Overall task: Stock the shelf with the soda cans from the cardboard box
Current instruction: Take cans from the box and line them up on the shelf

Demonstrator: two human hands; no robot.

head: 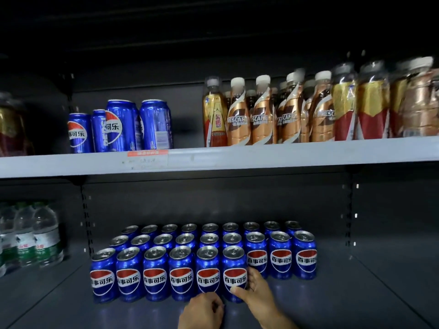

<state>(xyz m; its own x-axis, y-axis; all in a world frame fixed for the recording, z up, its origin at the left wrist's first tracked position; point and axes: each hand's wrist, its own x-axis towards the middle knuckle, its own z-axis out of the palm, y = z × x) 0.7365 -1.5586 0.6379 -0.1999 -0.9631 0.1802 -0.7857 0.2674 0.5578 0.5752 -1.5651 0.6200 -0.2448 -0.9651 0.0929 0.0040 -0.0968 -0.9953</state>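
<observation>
Blue soda cans (204, 260) stand in neat rows on the lower shelf (332, 295), and the right hand (255, 284) wraps the front row's end can (235, 273) at five o'clock, likely squaring its label forward, while the left hand (204, 309), curled and empty, waits at six.

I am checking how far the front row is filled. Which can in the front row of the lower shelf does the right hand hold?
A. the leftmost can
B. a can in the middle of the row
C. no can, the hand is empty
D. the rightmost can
D: the right hand is curled round the can at the right end of the six-can front row, thumb on its front.
</observation>
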